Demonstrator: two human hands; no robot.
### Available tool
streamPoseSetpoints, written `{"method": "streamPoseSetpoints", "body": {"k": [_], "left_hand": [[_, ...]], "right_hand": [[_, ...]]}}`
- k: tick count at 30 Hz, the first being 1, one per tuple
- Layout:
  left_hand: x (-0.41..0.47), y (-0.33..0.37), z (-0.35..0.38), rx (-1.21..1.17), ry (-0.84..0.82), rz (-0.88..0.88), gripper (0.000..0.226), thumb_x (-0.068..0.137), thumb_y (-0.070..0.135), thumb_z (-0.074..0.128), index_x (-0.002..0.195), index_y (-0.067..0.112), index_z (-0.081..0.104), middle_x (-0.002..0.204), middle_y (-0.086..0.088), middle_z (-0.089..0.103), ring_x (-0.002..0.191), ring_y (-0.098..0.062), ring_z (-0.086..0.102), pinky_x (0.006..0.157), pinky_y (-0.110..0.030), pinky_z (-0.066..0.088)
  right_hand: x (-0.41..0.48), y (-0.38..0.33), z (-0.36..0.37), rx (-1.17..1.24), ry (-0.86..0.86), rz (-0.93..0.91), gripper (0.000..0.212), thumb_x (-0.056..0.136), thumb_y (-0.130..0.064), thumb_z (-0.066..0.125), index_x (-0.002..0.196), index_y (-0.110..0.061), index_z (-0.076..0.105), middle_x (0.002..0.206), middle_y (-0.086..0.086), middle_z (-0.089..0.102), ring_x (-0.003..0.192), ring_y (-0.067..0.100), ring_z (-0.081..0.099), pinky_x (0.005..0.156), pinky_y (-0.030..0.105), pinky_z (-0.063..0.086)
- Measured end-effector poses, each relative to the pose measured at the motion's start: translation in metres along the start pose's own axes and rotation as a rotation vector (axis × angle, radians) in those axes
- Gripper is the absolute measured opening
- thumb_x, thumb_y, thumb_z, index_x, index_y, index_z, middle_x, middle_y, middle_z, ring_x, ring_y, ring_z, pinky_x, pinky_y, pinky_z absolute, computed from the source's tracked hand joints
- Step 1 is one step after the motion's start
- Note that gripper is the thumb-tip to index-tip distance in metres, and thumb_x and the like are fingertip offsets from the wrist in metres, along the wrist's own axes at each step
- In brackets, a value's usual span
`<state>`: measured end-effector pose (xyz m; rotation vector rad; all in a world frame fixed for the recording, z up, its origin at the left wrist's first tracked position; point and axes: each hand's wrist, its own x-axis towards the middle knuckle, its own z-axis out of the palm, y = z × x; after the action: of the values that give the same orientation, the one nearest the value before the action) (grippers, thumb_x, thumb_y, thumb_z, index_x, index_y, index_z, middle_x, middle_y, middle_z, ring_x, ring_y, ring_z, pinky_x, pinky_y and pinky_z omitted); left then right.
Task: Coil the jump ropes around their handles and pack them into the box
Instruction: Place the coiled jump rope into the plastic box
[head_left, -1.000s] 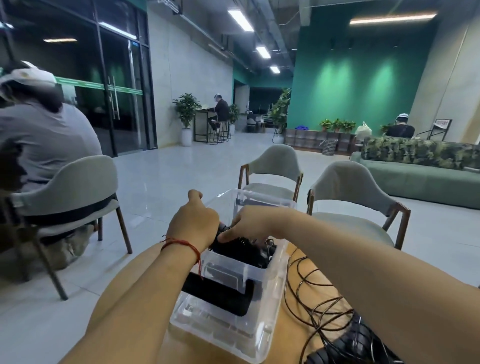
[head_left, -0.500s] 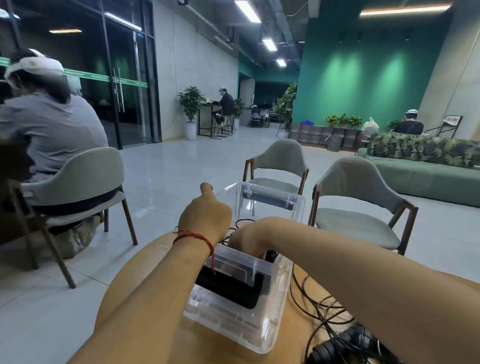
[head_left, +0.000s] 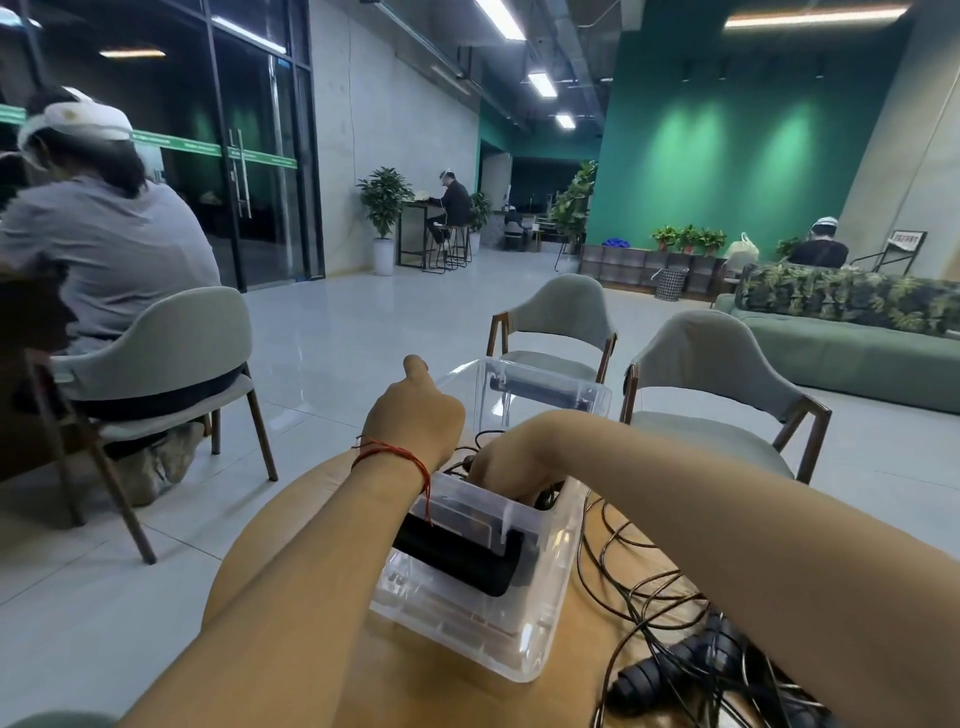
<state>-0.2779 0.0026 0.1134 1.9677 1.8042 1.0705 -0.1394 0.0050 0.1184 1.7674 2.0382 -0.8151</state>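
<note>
A clear plastic box (head_left: 540, 613) with black end handles stands on the wooden table (head_left: 332, 488). My right hand (head_left: 498, 460) reaches down into it with bent knuckles. Its fingertips are hidden below the rim, on a black coiled jump rope (head_left: 543, 496) of which only a little shows. My left hand (head_left: 413, 415) sits at the box's left rim, fingers curled over the edge and thumb sticking up. Loose black jump ropes (head_left: 649, 587) lie tangled on the table right of the box, their ribbed handles (head_left: 654, 680) near my right forearm.
Two grey chairs (head_left: 711, 374) stand just beyond the table. A seated person (head_left: 104, 244) occupies another chair at the left. A green sofa (head_left: 852, 353) is at the far right. Open tiled floor lies beyond.
My right hand has sunk deeper into the box, so the black rope bundle that showed above the rim is now mostly hidden. My left hand stays at the left rim.
</note>
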Motion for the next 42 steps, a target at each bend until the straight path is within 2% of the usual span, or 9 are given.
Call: {"method": "streamPoseSetpoints", "body": {"k": [3, 6, 10, 13, 17, 21, 25, 37, 42], "left_hand": [[0.001, -0.001, 0.001, 0.01, 0.005, 0.005, 0.052, 0.102, 0.011, 0.042, 0.153, 0.014, 0.034, 0.103, -0.01, 0.064, 0.086, -0.027, 0.063, 0.071, -0.037, 0.05], [-0.001, -0.002, 0.002, 0.007, 0.001, 0.007, 0.05, 0.102, 0.011, 0.043, 0.152, 0.014, 0.035, 0.103, -0.009, 0.063, 0.086, -0.026, 0.063, 0.072, -0.036, 0.05], [0.002, -0.001, 0.003, 0.028, -0.012, 0.021, 0.051, 0.101, 0.011, 0.045, 0.151, 0.014, 0.035, 0.103, -0.009, 0.061, 0.087, -0.026, 0.062, 0.071, -0.034, 0.049], [0.0, -0.002, 0.003, 0.053, -0.018, 0.022, 0.052, 0.099, 0.01, 0.046, 0.15, 0.013, 0.034, 0.101, -0.01, 0.062, 0.085, -0.026, 0.063, 0.069, -0.034, 0.049], [-0.002, -0.004, 0.002, 0.065, -0.031, 0.029, 0.048, 0.101, 0.011, 0.045, 0.147, 0.013, 0.035, 0.102, -0.01, 0.063, 0.087, -0.028, 0.064, 0.072, -0.035, 0.053], [-0.001, 0.001, 0.0, 0.089, -0.026, 0.021, 0.045, 0.102, 0.014, 0.045, 0.146, 0.013, 0.036, 0.106, -0.011, 0.065, 0.089, -0.028, 0.063, 0.07, -0.035, 0.05], [0.0, 0.003, 0.003, 0.104, -0.019, 0.032, 0.046, 0.102, 0.013, 0.045, 0.147, 0.013, 0.035, 0.103, -0.011, 0.064, 0.087, -0.027, 0.064, 0.071, -0.034, 0.051], [0.003, 0.003, 0.002, 0.157, -0.051, 0.042, 0.041, 0.1, 0.014, 0.047, 0.14, 0.013, 0.038, 0.102, -0.01, 0.063, 0.085, -0.027, 0.062, 0.068, -0.033, 0.048], [-0.001, 0.005, -0.002, 0.22, -0.103, 0.08, 0.048, 0.098, 0.016, 0.048, 0.145, 0.015, 0.038, 0.098, -0.007, 0.066, 0.08, -0.024, 0.062, 0.067, -0.034, 0.046]], "right_hand": [[-0.003, -0.01, 0.0, -0.157, 0.074, -0.046, 0.032, 0.108, -0.017, 0.062, 0.138, -0.009, 0.066, 0.106, 0.005, 0.069, 0.093, 0.023, 0.071, 0.069, 0.028, 0.054], [0.002, -0.02, 0.012, -0.289, 0.165, -0.014, 0.032, 0.11, -0.014, 0.055, 0.139, -0.003, 0.061, 0.116, 0.008, 0.062, 0.108, 0.026, 0.06, 0.087, 0.033, 0.044], [0.01, -0.031, 0.015, -0.12, 0.235, -0.006, 0.044, 0.117, -0.022, 0.037, 0.157, -0.008, 0.044, 0.158, 0.014, 0.05, 0.147, 0.029, 0.046, 0.117, 0.038, 0.036], [0.012, -0.038, 0.016, -0.181, 0.332, -0.096, 0.048, 0.118, -0.028, 0.03, 0.161, -0.006, 0.035, 0.166, 0.013, 0.039, 0.156, 0.029, 0.033, 0.123, 0.037, 0.027], [0.005, -0.02, 0.018, -0.103, 0.156, 0.015, 0.045, 0.113, -0.021, 0.051, 0.157, -0.012, 0.046, 0.152, 0.011, 0.055, 0.143, 0.03, 0.05, 0.113, 0.04, 0.042], [-0.005, -0.012, 0.011, 0.026, 0.194, 0.055, 0.04, 0.109, -0.019, 0.06, 0.147, -0.009, 0.057, 0.135, 0.011, 0.064, 0.123, 0.028, 0.059, 0.094, 0.033, 0.045], [-0.001, -0.019, 0.013, 0.086, 0.248, 0.08, 0.046, 0.109, -0.012, 0.056, 0.154, -0.005, 0.049, 0.148, 0.015, 0.058, 0.14, 0.033, 0.053, 0.115, 0.041, 0.043], [0.015, -0.024, 0.01, -0.209, 0.191, -0.105, 0.045, 0.115, -0.024, 0.043, 0.157, -0.007, 0.044, 0.156, 0.015, 0.051, 0.148, 0.033, 0.046, 0.122, 0.044, 0.037], [0.01, -0.003, -0.002, -0.453, 0.135, -0.093, 0.02, 0.105, -0.016, 0.06, 0.118, -0.007, 0.071, 0.111, 0.01, 0.074, 0.106, 0.03, 0.071, 0.087, 0.039, 0.059]]}}
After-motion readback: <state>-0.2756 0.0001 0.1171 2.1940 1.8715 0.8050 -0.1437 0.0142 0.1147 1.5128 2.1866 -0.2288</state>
